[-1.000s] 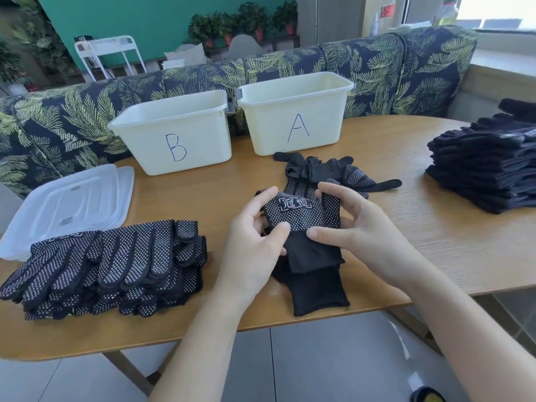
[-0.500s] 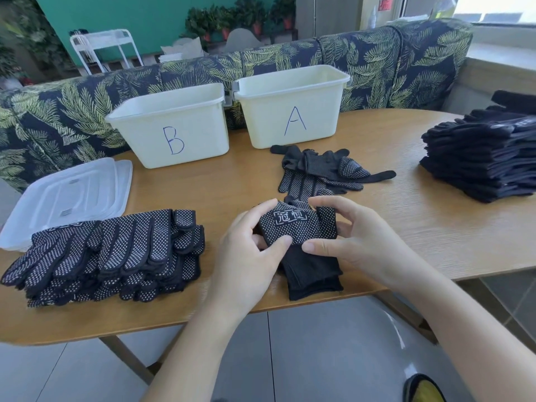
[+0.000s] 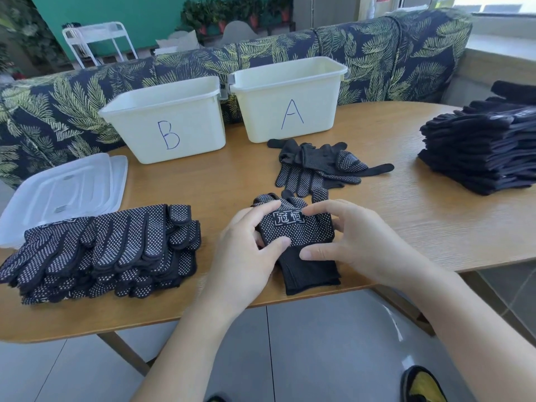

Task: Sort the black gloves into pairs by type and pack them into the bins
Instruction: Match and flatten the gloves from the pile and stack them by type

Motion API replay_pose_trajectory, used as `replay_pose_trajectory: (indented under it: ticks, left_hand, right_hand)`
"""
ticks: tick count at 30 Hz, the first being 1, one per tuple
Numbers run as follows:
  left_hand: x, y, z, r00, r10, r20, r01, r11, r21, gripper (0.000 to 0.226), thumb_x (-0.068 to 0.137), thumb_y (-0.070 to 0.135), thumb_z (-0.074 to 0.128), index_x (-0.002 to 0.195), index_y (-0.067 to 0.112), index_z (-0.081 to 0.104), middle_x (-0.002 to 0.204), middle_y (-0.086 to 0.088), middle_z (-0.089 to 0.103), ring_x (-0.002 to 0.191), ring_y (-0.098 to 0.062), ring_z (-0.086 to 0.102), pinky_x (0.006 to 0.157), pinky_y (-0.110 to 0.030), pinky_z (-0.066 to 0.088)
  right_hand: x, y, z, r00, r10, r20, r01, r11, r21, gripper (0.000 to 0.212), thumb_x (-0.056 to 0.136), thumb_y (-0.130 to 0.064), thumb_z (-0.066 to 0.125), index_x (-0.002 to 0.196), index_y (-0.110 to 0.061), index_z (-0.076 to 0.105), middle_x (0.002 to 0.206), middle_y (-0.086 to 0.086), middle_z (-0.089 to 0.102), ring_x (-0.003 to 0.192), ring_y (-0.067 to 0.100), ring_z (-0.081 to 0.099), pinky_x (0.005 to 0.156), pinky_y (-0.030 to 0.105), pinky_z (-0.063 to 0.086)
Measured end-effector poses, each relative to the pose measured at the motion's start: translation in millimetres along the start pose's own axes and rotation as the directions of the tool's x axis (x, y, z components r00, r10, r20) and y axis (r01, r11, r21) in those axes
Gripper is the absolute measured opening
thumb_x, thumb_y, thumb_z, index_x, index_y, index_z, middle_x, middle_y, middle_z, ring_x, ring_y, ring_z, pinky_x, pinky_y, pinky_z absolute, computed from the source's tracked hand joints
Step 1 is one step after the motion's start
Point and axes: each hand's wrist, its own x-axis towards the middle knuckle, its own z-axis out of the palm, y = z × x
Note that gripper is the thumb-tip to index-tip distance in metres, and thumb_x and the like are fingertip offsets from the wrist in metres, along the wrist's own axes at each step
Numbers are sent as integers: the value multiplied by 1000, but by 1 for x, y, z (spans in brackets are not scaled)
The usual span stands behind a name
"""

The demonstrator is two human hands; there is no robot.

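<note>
Dotted glove pair (image 3: 295, 230), folded with logo face up and plain cuffs (image 3: 311, 274) trailing toward the table's near edge, sits in front of bin A (image 3: 290, 108), well short of it. Left hand (image 3: 243, 256) grips the bundle's left side, thumb on top at the fold, fingers curled over the far edge. Right hand (image 3: 356, 245) pinches the right side, thumb at the cuff line, index finger on the logo. Both hands are closed on the bundle, nothing else held.

Step in hand, as I read it: tightening the fold so the pair stays together. To do it well, keep the thumbs pinning the fold, square the two cuffs, tuck in the stray fingertips at the bundle's far-left corner, then lift as one piece. Which bin takes dotted pairs can't be told.

Loose gloves (image 3: 316, 169) lie between the bundle and bin A. Bin B (image 3: 168, 126) stands just left of bin A. Dotted stack (image 3: 101, 250) lies left of the bundle, plain stack (image 3: 487, 152) far right of bin A.
</note>
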Motion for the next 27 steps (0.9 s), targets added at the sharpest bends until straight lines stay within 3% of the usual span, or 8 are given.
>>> replay_pose_trajectory:
  ticks: [3, 5, 8, 11, 13, 16, 21, 27]
  left_hand:
    - [1, -2, 0, 1000, 6, -2, -6, 997, 71, 60, 82, 23, 83, 134, 42, 61, 126, 25, 58, 96, -2, 64, 93, -23, 50]
    - [0, -1, -1, 1000, 20, -19, -17, 988, 156, 61, 80, 27, 84, 135, 41, 61, 124, 23, 56, 85, -1, 57, 82, -7, 40]
    - [-1, -1, -4, 1000, 22, -16, -17, 968, 249, 65, 79, 34, 84, 139, 39, 58, 127, 17, 52, 85, -1, 53, 79, 0, 33]
    - [-4, 1, -6, 999, -1, -38, 13, 950, 312, 64, 82, 40, 81, 141, 40, 56, 142, 13, 43, 105, -3, 53, 90, -5, 31]
    - [-9, 2, -3, 994, 64, -85, -31, 937, 347, 56, 85, 37, 79, 138, 36, 60, 144, 11, 42, 109, -4, 46, 91, -6, 26]
    - [-20, 3, 2, 969, 227, -99, -184, 927, 328, 40, 86, 32, 79, 125, 31, 71, 130, 12, 54, 104, -2, 48, 92, 1, 25]
    - [-33, -6, 4, 945, 318, 72, -326, 922, 210, 25, 87, 46, 73, 106, 32, 80, 107, 22, 65, 112, -5, 57, 95, -7, 36]
    - [-34, -17, -2, 931, 313, 188, -351, 910, 221, 40, 82, 64, 64, 108, 38, 78, 115, 25, 61, 115, -5, 52, 99, -19, 41]
  right_hand:
    - [-2, -4, -1, 999, -32, -16, 28, 985, -173, 71, 65, -47, 91, 128, -36, 62, 112, -24, 54, 102, 0, 56, 86, 6, 39]
    - [-2, -3, -4, 998, -53, -39, 41, 965, -259, 73, 64, -49, 91, 129, -34, 62, 106, -26, 49, 97, -3, 51, 79, -1, 32]
    - [-3, 0, -9, 997, -45, -65, 23, 953, -303, 76, 64, -57, 87, 131, -34, 61, 121, -21, 51, 112, 4, 49, 87, 11, 32]
    - [-4, 4, -15, 996, -39, -84, 12, 954, -301, 74, 66, -64, 81, 130, -33, 62, 129, -15, 54, 122, 9, 48, 97, 21, 31]
    - [-5, 6, -17, 996, -38, -86, 12, 959, -282, 71, 68, -69, 74, 129, -34, 64, 127, -16, 55, 121, 9, 50, 97, 22, 32]
    - [-4, 10, -18, 996, -35, -83, 10, 959, -284, 68, 70, -72, 68, 126, -32, 66, 123, -16, 56, 119, 8, 51, 94, 21, 34]
    - [-3, 16, -19, 995, -55, -86, 26, 951, -309, 61, 75, -68, 70, 123, -31, 68, 124, -14, 59, 116, 7, 50, 93, 19, 33]
    - [-5, 21, -12, 992, -88, -87, 54, 941, -334, 73, 68, -77, 61, 125, -31, 66, 128, -15, 58, 120, 8, 44, 95, 17, 28]
